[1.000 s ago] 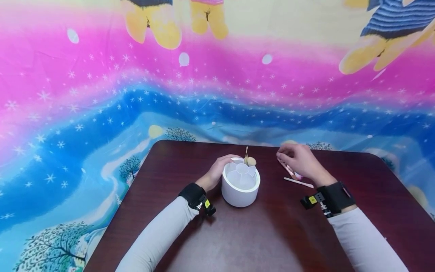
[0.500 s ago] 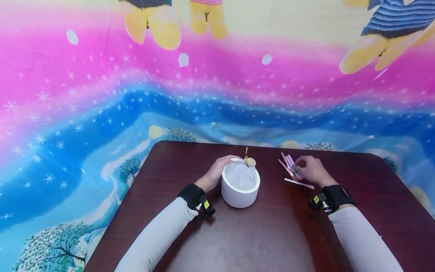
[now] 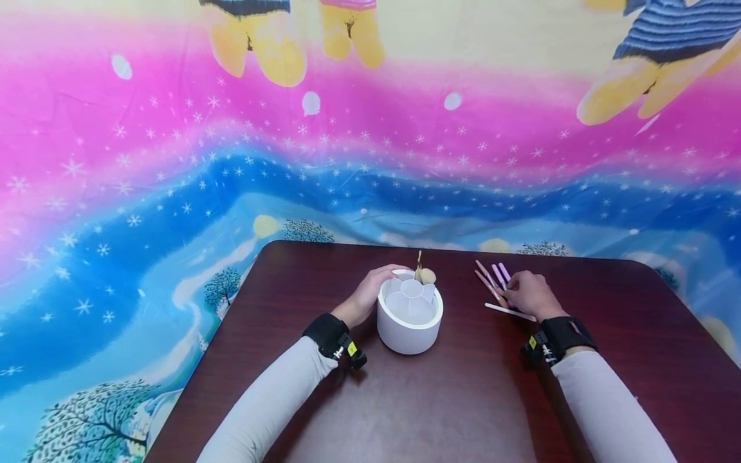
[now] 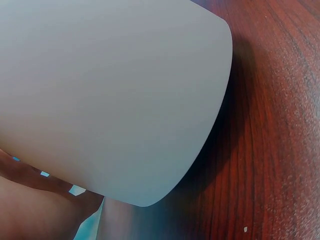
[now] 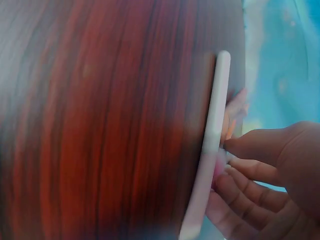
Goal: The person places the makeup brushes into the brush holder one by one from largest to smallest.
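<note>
A white round brush holder (image 3: 408,328) with a slanted rim and clear inner dividers stands on the table. My left hand (image 3: 370,292) grips it from the left side, fingers at the rim; its smooth wall (image 4: 115,100) fills much of the left wrist view. Two brushes (image 3: 427,276), one fluffy and pale, stand in its back compartment. My right hand (image 3: 531,294) reaches down with bent fingers to several slim makeup brushes (image 3: 489,283) with pink and lilac handles. In the right wrist view, a pink tip (image 5: 219,167) lies at the fingers; whether they pinch it is unclear.
A white stick-like handle (image 3: 509,312) lies just in front of the loose brushes, close to my right hand. The dark red wooden table (image 3: 417,411) has its back edge beyond them, with a printed curtain (image 3: 370,161) hanging behind.
My right hand has drawn back from the far end of the loose brushes and come down over their near ends. The lilac handles have spread apart. My left hand and the holder stay put.
</note>
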Motion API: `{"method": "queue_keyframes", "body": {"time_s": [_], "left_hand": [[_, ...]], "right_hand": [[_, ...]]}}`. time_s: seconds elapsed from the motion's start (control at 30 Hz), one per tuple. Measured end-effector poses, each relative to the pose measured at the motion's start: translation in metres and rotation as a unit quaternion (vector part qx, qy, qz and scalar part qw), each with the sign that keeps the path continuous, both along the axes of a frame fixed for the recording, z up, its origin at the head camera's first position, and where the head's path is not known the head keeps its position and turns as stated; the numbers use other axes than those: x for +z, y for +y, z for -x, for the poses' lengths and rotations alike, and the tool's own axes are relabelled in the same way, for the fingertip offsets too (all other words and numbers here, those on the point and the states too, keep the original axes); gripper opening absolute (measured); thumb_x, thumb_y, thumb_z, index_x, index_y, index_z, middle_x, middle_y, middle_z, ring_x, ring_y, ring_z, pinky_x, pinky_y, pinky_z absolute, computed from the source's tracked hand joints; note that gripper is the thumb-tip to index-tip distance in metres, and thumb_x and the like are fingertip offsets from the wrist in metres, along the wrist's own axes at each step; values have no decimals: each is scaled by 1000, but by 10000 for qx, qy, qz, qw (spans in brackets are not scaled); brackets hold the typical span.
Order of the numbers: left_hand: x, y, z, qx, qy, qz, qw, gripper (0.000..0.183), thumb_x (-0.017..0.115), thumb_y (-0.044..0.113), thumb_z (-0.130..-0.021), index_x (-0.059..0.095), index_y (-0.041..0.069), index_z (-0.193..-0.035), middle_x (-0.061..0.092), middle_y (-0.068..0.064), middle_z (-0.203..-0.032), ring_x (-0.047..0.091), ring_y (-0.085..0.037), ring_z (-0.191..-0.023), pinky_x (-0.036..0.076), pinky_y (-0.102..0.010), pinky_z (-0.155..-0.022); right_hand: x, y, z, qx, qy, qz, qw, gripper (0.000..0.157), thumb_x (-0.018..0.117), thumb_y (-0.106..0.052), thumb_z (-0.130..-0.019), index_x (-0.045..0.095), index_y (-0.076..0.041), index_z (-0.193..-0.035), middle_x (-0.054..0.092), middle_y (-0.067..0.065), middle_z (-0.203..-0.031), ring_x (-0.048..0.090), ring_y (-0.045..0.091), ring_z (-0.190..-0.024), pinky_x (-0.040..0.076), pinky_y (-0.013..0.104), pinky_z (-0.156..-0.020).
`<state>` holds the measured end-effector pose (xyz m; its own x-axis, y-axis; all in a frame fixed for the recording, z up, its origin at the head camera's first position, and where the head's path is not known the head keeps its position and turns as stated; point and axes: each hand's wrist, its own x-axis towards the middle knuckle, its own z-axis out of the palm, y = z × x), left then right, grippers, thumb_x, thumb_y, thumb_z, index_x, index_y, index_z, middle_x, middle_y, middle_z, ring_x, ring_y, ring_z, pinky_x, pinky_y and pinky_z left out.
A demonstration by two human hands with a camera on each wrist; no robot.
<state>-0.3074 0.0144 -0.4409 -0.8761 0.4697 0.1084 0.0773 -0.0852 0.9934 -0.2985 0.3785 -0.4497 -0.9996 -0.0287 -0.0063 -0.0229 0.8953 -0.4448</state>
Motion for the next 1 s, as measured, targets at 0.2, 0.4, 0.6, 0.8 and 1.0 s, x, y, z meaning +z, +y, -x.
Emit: {"method": "queue_keyframes", "body": {"time_s": [0.2,0.4,0.6,0.8,1.0], "left_hand": [[0,0,-2,47,43,40,10000,39,38,12,-88,60,4,-120,61,-5,-118,52,-16,-110,37,-38,-97],[1,0,-2,118,60,66,9999,38,39,11,-88,61,5,-119,61,-5,-118,52,-15,-109,37,-38,-97],[1,-1,-3,140,77,81,9998,38,39,11,-88,60,4,-119,60,-6,-119,52,-16,-110,36,-38,-97],[1,-2,-3,105,84,88,9999,39,39,10,-88,60,4,-120,61,-6,-118,52,-16,-109,37,-38,-96],[2,-2,-3,80,70,93,9999,38,38,11,-89,60,5,-119,61,-6,-118,52,-16,-109,37,-38,-97]], "right_hand": [[7,18,-14,-131,-503,-309,9982,13,57,-9,-89,63,0,-84,58,9,-68,52,20,-58,42,32,-50],[13,31,-41,224,-936,-416,9945,12,56,-7,-89,63,-3,-81,55,5,-60,49,19,-55,38,32,-49],[19,29,-75,593,-1002,-702,9907,5,60,-8,-86,63,-8,-82,54,2,-62,48,17,-56,38,33,-50],[24,21,-106,808,-871,-788,9898,7,63,-8,-85,63,-12,-80,53,0,-62,47,16,-56,38,33,-51],[43,17,-117,849,-109,-733,9936,5,65,-14,-86,66,-12,-81,57,-3,-70,45,14,-58,37,32,-49]]}}
